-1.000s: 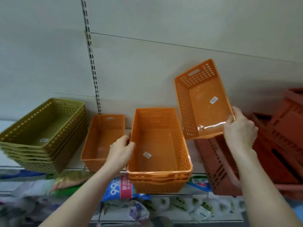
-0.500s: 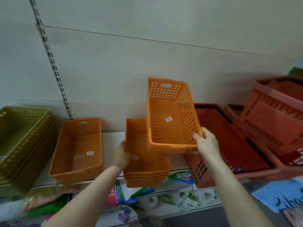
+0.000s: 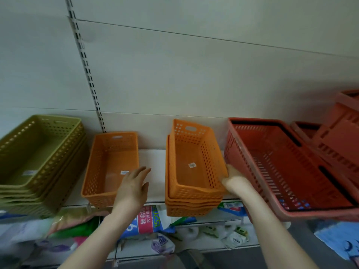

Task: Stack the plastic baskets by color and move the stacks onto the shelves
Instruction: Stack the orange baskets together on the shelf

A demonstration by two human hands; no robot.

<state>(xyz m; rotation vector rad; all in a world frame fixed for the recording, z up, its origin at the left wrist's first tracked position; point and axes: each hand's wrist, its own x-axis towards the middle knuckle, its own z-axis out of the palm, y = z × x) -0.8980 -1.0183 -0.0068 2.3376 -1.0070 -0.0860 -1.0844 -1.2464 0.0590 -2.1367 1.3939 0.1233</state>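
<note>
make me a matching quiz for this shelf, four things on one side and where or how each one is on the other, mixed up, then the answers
1 green basket stack
2 single orange basket
3 top orange basket
4 left hand

A open, holding nothing
B far left of the shelf
C tilted on the orange stack, right hand holds its corner
D alone between the green and orange stacks

Pairs: 1-B, 2-D, 3-C, 4-A

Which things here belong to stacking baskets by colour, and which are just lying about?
Job: top orange basket, orange stack, lone orange basket, olive-green stack, red baskets, shelf.
Lying about: packaged goods below, slotted wall rail.
</note>
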